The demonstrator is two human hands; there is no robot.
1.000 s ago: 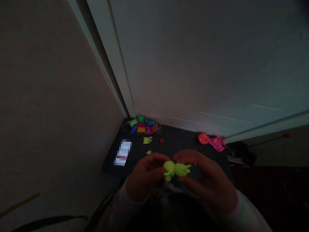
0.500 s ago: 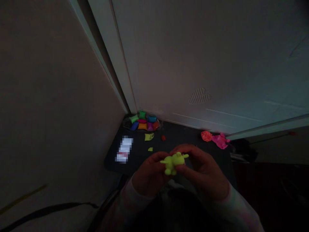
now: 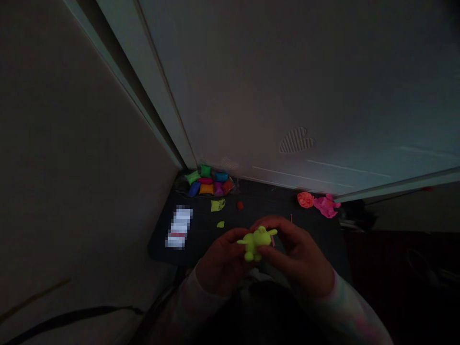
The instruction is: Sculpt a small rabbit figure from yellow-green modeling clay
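A small yellow clay figure [image 3: 257, 243] with a rounded head, body and thin limbs is held up between both hands, above the near edge of the dark table [image 3: 201, 239]. My left hand [image 3: 224, 261] is closed on its left side, with some fingers hidden behind it. My right hand [image 3: 294, 254] grips it from the right, thumb in front and fingers curled over the top. Beyond the hands lie a torn yellow wrapper [image 3: 217, 205], a small yellow scrap [image 3: 220, 224] and a small red lump [image 3: 240, 205].
Several coloured clay packets [image 3: 206, 189] lie in clear plastic at the back left. A blurred-out bright rectangle [image 3: 179, 227] rests at the left. A crumpled orange piece [image 3: 305, 200] and a pink one [image 3: 327, 206] are at the back right. A pale wall panel [image 3: 233, 120] borders the table.
The view has shifted slightly, so the table's things sit a little further left. Both hands keep hold of the yellow figure, its pose nearly the same.
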